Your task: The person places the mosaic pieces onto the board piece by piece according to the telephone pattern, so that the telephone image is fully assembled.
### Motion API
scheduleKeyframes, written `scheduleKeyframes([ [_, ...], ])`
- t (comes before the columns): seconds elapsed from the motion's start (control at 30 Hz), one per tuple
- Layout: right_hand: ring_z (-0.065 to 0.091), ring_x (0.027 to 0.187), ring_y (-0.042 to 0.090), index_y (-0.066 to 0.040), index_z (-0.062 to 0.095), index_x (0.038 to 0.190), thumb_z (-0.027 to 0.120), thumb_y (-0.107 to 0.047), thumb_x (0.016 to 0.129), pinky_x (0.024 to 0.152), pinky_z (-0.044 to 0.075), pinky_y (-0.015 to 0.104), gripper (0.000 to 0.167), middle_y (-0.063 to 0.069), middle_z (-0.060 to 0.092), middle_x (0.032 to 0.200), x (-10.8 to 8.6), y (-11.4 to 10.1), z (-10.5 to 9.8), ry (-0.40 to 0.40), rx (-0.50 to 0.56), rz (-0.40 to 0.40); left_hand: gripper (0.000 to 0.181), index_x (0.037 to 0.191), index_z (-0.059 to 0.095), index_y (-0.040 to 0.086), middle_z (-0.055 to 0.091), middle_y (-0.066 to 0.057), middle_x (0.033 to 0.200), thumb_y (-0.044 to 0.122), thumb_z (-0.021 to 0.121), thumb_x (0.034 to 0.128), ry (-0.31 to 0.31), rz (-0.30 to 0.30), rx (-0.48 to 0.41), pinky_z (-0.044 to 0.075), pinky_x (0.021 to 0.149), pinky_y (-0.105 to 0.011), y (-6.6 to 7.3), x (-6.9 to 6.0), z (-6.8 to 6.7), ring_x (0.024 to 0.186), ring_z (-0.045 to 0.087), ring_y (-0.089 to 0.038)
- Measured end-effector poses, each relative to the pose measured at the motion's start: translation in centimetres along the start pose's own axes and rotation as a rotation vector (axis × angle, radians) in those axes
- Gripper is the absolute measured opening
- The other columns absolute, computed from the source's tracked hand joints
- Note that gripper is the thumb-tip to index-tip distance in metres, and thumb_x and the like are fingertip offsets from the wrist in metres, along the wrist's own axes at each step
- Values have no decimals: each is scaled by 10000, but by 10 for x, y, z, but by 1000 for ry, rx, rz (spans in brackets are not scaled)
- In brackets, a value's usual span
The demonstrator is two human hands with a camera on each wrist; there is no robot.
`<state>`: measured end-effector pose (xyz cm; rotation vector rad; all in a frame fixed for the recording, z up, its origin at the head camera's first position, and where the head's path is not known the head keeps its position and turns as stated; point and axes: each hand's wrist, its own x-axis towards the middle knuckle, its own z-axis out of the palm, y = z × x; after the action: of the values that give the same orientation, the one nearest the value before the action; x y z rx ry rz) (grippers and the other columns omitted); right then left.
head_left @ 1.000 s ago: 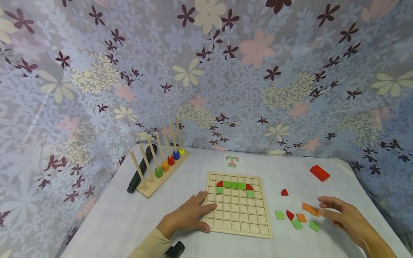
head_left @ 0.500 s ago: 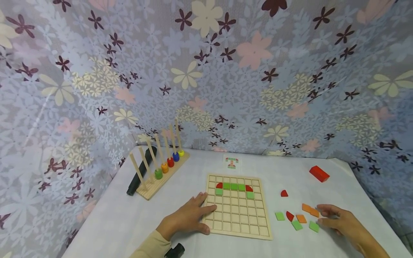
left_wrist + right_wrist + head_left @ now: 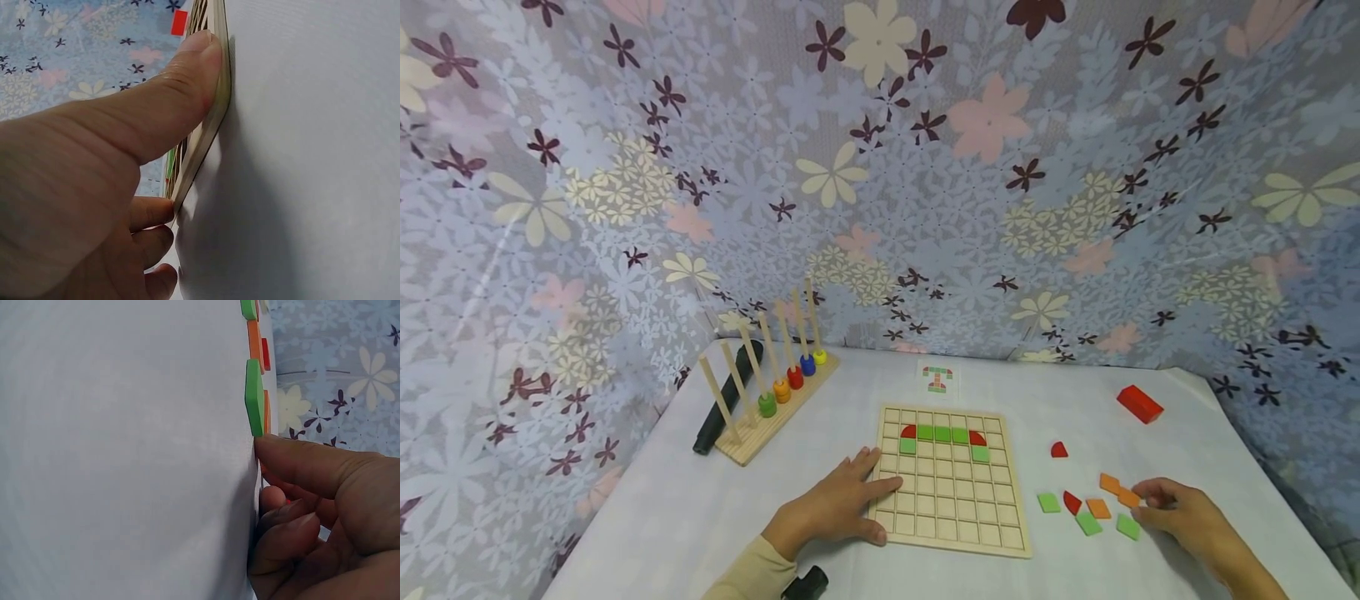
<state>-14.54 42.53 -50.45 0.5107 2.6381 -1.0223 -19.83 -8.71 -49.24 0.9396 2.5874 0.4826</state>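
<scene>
My left hand rests on the left side of the wooden grid board, fingers spread, index fingertip on the cells. In the left wrist view the thumb lies against the board's edge. Along the board's upper rows sit several green square tiles with a red quarter-round tile at each end. To the right, my right hand pinches the corner of an orange square tile between thumb and index finger. A second orange tile touches it. A green tile lies beside the thumb.
More loose tiles lie around: an orange tile, green tiles and red quarter-rounds. A pattern card lies behind the board. A red block stands back right. A peg stand with beads and a black cylinder are left.
My right hand has come down and leftward, and its thumb and index finger have closed on the orange tile's corner, which has shifted slightly. The left hand stays in place on the board.
</scene>
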Motion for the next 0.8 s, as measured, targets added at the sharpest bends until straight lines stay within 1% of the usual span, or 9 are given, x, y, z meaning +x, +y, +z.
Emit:
scheduleKeyframes([
  [0.13,503,951,298,107,562,1247,793,-285,880,759,453,394,585,137,543,976,0,0,1,10,-25,16,845,1533,476,340,198,-145,1692,520,788,768,-7,-1,7,211,1246,-516,0,1,0,1566,162,-340],
  [0.2,523,911,284,112,530,1254,751,-252,897,713,469,387,555,150,548,976,0,1,1,18,-1,36,846,1534,476,337,196,-147,1692,520,785,768,-8,1,10,210,1245,-519,0,1,0,1566,158,-343],
  [0.27,545,862,265,113,487,1276,712,-220,904,668,485,372,547,152,560,971,-1,2,0,30,48,68,848,1534,477,332,198,-154,1690,519,784,766,-5,6,13,212,1245,-521,0,1,1,1565,158,-346],
  [0.37,582,772,215,108,425,1321,666,-171,919,610,507,350,545,101,609,930,-3,4,-4,52,155,94,849,1535,476,331,199,-156,1690,521,782,766,-2,11,18,213,1245,-518,0,0,1,1566,159,-344],
  [0.53,632,714,196,106,352,1385,656,-133,954,581,535,335,578,-2,665,865,-5,6,-9,83,343,95,847,1537,469,342,197,-145,1693,527,778,770,-6,5,12,209,1248,-508,0,0,1,1568,156,-332],
  [0.63,653,694,189,95,344,1399,659,-98,960,574,555,331,573,-38,663,843,-5,8,-10,107,442,92,845,1538,468,341,194,-145,1693,529,775,773,-5,5,8,207,1249,-506,-1,0,1,1568,155,-332],
  [0.7,661,691,183,82,350,1399,664,-90,959,578,567,330,567,-46,662,835,-5,9,-10,113,487,90,844,1538,468,340,192,-146,1693,530,773,775,-4,6,7,205,1249,-507,-1,0,1,1568,154,-333],
  [0.8,671,699,177,49,376,1386,682,-105,958,591,582,331,549,-56,668,839,-5,9,-11,89,544,86,844,1539,467,339,189,-148,1694,531,771,775,-5,5,8,204,1250,-506,-1,0,0,1569,151,-334],
])
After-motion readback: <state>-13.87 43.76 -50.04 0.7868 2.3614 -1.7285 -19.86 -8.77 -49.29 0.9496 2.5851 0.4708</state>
